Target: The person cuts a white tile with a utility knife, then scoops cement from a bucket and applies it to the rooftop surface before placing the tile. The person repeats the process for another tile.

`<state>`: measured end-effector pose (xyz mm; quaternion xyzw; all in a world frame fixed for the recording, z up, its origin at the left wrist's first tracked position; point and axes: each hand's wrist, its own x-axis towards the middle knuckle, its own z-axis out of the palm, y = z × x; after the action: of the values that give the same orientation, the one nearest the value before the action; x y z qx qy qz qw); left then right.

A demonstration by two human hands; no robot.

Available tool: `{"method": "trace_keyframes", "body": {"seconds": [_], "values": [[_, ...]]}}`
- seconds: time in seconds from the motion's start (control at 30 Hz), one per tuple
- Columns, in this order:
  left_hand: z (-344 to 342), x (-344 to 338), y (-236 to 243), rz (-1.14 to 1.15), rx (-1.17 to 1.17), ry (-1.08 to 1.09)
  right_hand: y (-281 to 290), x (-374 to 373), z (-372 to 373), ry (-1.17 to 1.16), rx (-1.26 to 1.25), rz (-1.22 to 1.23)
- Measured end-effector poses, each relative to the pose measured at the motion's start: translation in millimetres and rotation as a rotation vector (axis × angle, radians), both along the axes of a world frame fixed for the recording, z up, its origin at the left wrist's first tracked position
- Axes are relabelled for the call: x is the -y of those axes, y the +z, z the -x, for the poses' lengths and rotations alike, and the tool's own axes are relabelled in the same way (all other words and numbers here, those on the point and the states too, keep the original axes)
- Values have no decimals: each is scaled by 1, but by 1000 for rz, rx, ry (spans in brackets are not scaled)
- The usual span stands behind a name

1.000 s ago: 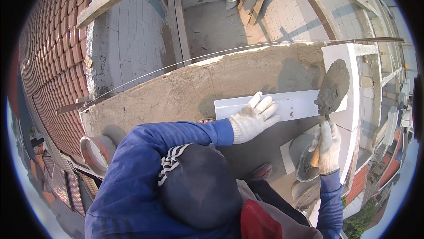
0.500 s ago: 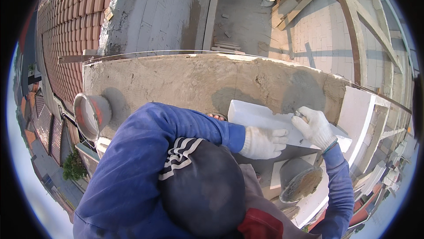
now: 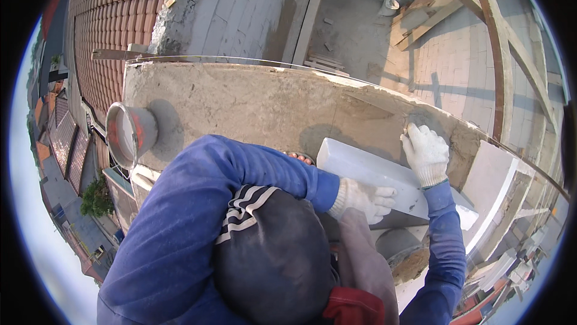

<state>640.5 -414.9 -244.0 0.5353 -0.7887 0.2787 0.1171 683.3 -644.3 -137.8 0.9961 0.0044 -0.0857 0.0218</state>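
A long white block (image 3: 372,172) lies slantwise in front of me. My left hand (image 3: 365,199), in a white knit glove, grips its near side; the fingers are slightly bent over the edge and the thumb is hidden. Beyond the block, my gloved right hand (image 3: 428,155) is closed round the short handle of what appears to be a trowel. Its blade (image 3: 371,101) is hard to tell from the grey-brown mortar surface (image 3: 240,94). Wet, darker mortar (image 3: 424,115) lies by that hand. Bare toes (image 3: 299,157) show beside the block's left end.
At left stands a mortar-stained bucket (image 3: 129,136). Another bucket (image 3: 401,247) is partly hidden behind my right arm. A taut string (image 3: 234,57) follows the far edge, with a lower floor (image 3: 354,24) beyond it. Wooden beams (image 3: 496,42) cross at right; a tiled roof (image 3: 114,18) slopes at left.
My right hand has moved up with the trowel, from over the block to the mortar beyond it. The block's upper edge now shows uncovered. My left hand stays on the block.
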Motion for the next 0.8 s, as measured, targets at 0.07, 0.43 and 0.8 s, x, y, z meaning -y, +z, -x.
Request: {"method": "trace_keyframes", "body": {"seconds": [0.07,0.43,0.8], "values": [[-13,6,25,-283,-521,-239,19,8,14,9,-34,8],[-38,-3,66,-456,-518,-221,43,-27,-26,160,40,336],[-52,1,88,-596,-502,-302,77,18,33,-138,-150,90]]}}
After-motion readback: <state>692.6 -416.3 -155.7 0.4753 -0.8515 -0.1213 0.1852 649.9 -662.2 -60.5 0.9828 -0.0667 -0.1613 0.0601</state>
